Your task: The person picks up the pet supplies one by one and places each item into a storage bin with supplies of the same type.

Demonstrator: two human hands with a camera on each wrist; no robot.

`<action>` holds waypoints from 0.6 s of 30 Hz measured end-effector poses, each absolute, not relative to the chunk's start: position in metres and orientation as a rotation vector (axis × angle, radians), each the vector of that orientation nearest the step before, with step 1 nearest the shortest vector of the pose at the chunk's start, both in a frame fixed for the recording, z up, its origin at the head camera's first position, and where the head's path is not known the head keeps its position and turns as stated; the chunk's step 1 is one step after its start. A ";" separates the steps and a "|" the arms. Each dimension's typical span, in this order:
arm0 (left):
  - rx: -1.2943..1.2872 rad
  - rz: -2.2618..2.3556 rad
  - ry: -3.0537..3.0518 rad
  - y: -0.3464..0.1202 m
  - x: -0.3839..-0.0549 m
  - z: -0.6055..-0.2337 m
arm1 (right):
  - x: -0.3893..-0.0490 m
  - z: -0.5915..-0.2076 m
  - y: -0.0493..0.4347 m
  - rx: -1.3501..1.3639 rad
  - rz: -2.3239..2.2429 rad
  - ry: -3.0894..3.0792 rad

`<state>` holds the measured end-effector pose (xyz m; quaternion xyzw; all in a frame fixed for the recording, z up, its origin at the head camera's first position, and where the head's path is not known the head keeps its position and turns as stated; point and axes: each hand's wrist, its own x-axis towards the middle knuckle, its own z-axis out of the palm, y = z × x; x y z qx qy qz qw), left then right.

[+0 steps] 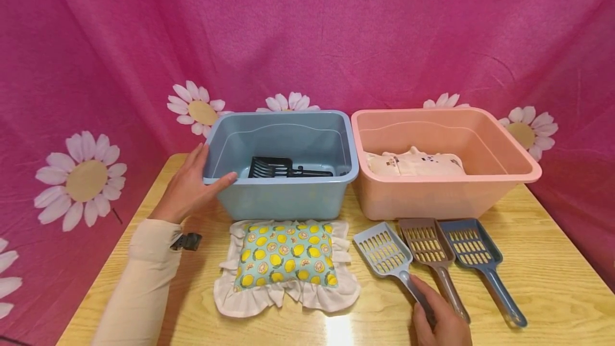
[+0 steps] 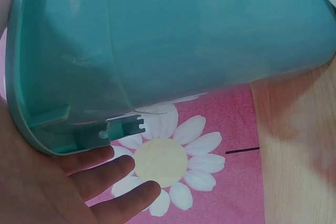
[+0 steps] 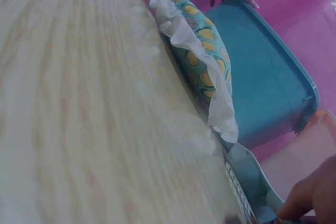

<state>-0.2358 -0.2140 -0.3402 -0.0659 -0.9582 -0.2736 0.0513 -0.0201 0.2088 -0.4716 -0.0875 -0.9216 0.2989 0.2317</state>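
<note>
Head view: spread left hand [image 1: 191, 181] touches blue tub [image 1: 283, 197]; right hand [image 1: 443, 318] grips pale scoop [image 1: 397, 268].

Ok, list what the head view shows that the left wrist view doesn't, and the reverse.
Head view only: black litter scoop inside the blue litter box, pink litter box, white printed cloth item in it, right hand, pale gray litter scoop it holds, brown litter scoop, navy litter scoop, and the cushion's lemon print.

Left wrist view only: the notched tab under the blue box's rim.

Both: the blue box, the left hand touching it, the daisy-print backdrop and the wooden table.
</note>
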 end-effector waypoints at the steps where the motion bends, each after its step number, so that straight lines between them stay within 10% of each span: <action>1: -0.199 -0.832 -2.917 -0.214 -0.236 -0.340 | -0.020 -0.473 0.209 -0.224 0.816 -2.512; 18: -0.173 -0.858 -2.921 -0.213 -0.235 -0.340 | -0.025 -0.476 0.211 -0.071 0.922 -2.297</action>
